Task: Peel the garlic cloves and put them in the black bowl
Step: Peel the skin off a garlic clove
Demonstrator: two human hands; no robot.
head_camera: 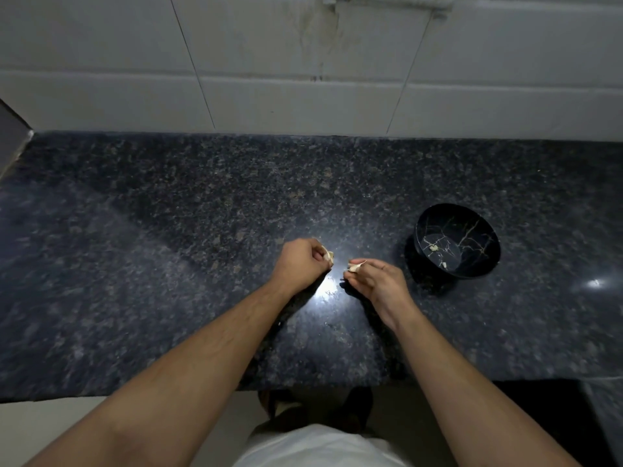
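Note:
My left hand point(298, 264) is curled and pinches a pale piece of garlic point(329, 256) at its fingertips, over the dark granite counter point(168, 247). My right hand point(376, 279) pinches a second garlic piece point(355, 267) with a curl of papery skin sticking up. The two hands are a short gap apart above a bright glare spot. The black bowl point(472, 264) with gold veining stands on the counter just right of my right hand. Two small pale garlic bits point(434, 247) lie inside it.
A white tiled wall point(303, 79) backs the counter. The counter's front edge point(202, 390) runs just below my forearms, with floor and my feet beneath. A grey slanted surface point(11, 139) shows at the far left.

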